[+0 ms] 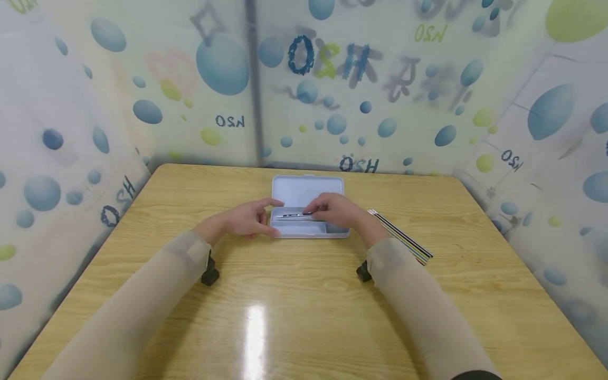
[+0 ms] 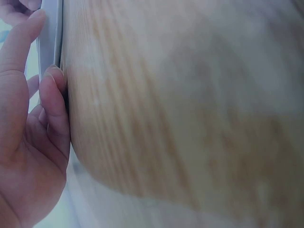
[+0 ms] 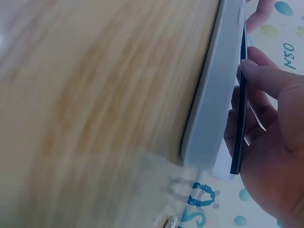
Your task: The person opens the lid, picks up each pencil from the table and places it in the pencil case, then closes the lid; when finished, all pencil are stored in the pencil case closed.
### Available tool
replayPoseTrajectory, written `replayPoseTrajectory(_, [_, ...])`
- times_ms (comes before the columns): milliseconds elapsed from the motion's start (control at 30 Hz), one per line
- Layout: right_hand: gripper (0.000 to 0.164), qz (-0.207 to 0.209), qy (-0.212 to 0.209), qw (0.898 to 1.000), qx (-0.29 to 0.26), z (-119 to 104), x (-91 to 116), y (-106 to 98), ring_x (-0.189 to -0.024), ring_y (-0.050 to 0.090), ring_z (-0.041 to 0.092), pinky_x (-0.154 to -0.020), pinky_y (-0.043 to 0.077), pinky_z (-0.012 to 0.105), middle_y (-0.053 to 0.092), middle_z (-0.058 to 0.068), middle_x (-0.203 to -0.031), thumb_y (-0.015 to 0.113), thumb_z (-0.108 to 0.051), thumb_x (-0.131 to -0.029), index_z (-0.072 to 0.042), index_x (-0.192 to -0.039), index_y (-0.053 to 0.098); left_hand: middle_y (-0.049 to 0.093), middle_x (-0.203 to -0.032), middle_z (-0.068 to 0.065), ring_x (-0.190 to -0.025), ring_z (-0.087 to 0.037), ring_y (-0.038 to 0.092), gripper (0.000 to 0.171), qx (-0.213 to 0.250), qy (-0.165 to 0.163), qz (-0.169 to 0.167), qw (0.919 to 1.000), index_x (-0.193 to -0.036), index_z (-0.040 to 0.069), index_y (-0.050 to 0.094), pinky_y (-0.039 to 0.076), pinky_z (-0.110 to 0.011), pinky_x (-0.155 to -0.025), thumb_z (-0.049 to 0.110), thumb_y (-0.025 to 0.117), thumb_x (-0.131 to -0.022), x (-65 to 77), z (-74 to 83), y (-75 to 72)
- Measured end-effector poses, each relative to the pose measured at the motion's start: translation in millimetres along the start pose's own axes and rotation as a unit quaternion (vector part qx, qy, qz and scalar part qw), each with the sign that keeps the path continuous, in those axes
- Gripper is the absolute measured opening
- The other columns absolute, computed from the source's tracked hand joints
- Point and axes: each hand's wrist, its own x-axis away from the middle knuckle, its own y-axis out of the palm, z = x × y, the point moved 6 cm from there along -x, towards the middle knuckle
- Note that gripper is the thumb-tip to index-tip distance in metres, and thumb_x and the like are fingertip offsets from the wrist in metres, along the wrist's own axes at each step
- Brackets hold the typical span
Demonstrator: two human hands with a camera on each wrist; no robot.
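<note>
A pale blue-white pencil case [image 1: 299, 235] lies on the table with its lid [image 1: 309, 190] raised at the back. At its left end my left hand [image 1: 244, 218] holds it, thumb at the front corner and index finger near the hinge side. My right hand [image 1: 338, 210] is over the case, pinching a dark pencil [image 3: 241, 109] between thumb and fingers. This pencil, with a silvery end, lies lengthwise along the long rear compartment in the head view; my right fingers cover its other end.
Several striped pencils [image 1: 404, 236], dark and yellowish, lie slanted side by side to the right of the case, partly behind my right forearm. The wooden table [image 1: 304, 295] meets patterned walls at the back and sides. The case has front compartments [image 1: 300, 228] too.
</note>
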Motion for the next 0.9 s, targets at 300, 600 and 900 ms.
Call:
replayPoseTrajectory(300, [0.028, -0.013, -0.02, 1.0, 0.017, -1.6, -4.7, 6.1, -0.123, 0.068, 0.023, -0.112, 0.054, 0.045, 0.077, 0.005, -0.131, 0.066, -0.007, -0.109, -0.017, -0.129, 0.083, 0.063, -0.088, -0.006, -0.06, -0.017, 0.057, 0.089, -0.008, 0.002, 0.002, 1.0, -0.168, 0.024, 0.039, 0.052, -0.03, -0.06, 0.041, 0.088, -0.095, -3.2, 1.2, 0.0])
replayPoseTrajectory(600, [0.028, -0.015, -0.015, 0.999, 0.026, -0.2, -1.9, 3.1, -0.134, 0.066, 0.025, -0.121, 0.05, 0.048, 0.076, 0.004, -0.137, 0.063, -0.01, -0.111, -0.017, -0.131, 0.081, 0.064, -0.086, -0.005, -0.059, -0.018, 0.057, 0.089, -0.005, 0.001, 0.004, 1.0, -0.167, 0.026, 0.04, 0.052, -0.03, -0.059, 0.042, 0.089, -0.095, -5.7, -5.6, 3.5])
replayPoseTrajectory(900, [0.028, 0.014, 0.001, 1.0, -0.007, 9.1, 28.3, -24.9, -0.13, 0.067, 0.026, -0.115, 0.054, 0.049, 0.076, 0.004, -0.138, 0.063, -0.012, -0.111, -0.014, -0.135, 0.079, 0.064, -0.086, -0.006, -0.06, -0.018, 0.056, 0.09, -0.006, -0.003, 0.003, 1.0, -0.168, 0.027, 0.039, 0.052, -0.03, -0.06, 0.043, 0.089, -0.094, -6.6, -5.6, 2.6])
